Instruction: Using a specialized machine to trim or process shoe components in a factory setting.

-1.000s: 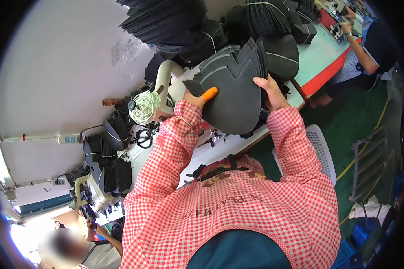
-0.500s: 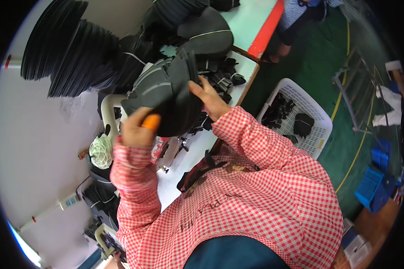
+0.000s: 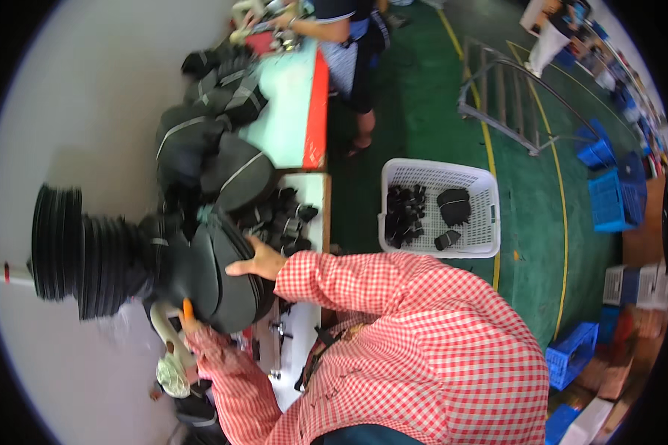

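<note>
A thick stack of black, round-edged flat pieces (image 3: 234, 293) leans over the near end of the work table. My right hand (image 3: 263, 259) grips its right edge, thumb and fingers set apart across the layers. At the lower left edge is my left hand (image 3: 191, 324), an orange cover on one digit; it is closed against the stack, its other fingers mostly hidden. Close behind lie more black pieces in a banded bundle (image 3: 239, 174). To the left, tall piles of black pieces (image 3: 100, 259) stand on edge by the wall.
On the right, a white plastic basket (image 3: 441, 251) holding black bundles sits on the green floor. Beyond it are a grey metal rack (image 3: 501, 96) and blue crates (image 3: 608, 204). A person (image 3: 341, 52) works at the far red-edged table (image 3: 315, 111). A cream machine arm (image 3: 163, 326) is near my left hand.
My view has turned to the right. Both hands have lowered the stack toward the other black pieces, and my right hand has shifted its grip along the edge.
</note>
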The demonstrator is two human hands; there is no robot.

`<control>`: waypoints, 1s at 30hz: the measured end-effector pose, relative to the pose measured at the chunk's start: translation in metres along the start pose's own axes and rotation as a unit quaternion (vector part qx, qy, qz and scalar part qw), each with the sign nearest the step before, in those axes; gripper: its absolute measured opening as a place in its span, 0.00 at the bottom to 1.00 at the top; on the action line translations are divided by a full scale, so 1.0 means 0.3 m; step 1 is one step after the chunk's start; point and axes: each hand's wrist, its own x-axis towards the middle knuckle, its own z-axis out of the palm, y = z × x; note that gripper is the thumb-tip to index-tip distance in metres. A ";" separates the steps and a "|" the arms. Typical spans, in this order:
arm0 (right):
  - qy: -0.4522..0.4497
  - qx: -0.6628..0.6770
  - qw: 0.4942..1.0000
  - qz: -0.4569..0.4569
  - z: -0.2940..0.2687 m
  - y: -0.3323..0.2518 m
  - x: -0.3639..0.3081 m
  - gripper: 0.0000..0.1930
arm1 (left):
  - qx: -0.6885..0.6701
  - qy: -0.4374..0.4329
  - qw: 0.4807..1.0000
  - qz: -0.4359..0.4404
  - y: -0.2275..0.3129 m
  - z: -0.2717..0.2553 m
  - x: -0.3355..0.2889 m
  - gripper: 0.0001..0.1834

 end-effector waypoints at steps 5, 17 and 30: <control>-0.050 0.163 0.985 -0.009 -0.099 0.024 0.013 0.33 | -0.068 -0.011 0.992 -0.104 0.021 -0.083 -0.006 0.27; -0.185 0.275 0.939 -0.091 0.077 -0.405 -0.120 0.23 | -0.233 0.015 0.967 -0.106 -0.071 0.123 -0.165 0.34; -0.090 -0.022 0.995 0.034 0.003 0.094 0.045 0.34 | -0.295 0.050 0.952 -0.057 -0.160 0.051 -0.343 0.31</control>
